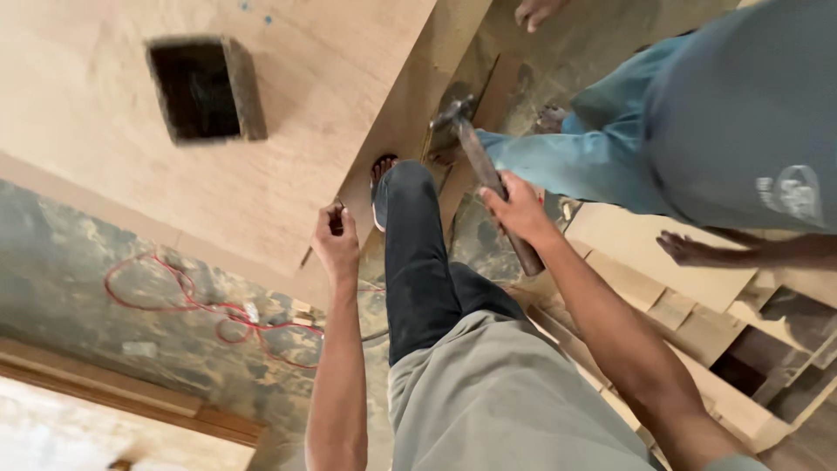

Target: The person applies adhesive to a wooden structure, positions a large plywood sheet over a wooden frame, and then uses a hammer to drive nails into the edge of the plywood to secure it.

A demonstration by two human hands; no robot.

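Right hand (516, 208) grips a raised hammer (485, 174); left hand (336, 242) fingers pinch something small, likely a nail, against the plywood board (288, 157) edge. Strike squarely, fingers clear

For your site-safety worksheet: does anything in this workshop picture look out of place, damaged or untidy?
Yes. A red wire lies in loose tangled loops on the stained floor beside the plywood panel, and wood offcuts lie scattered near the right hand gripping the hammer.
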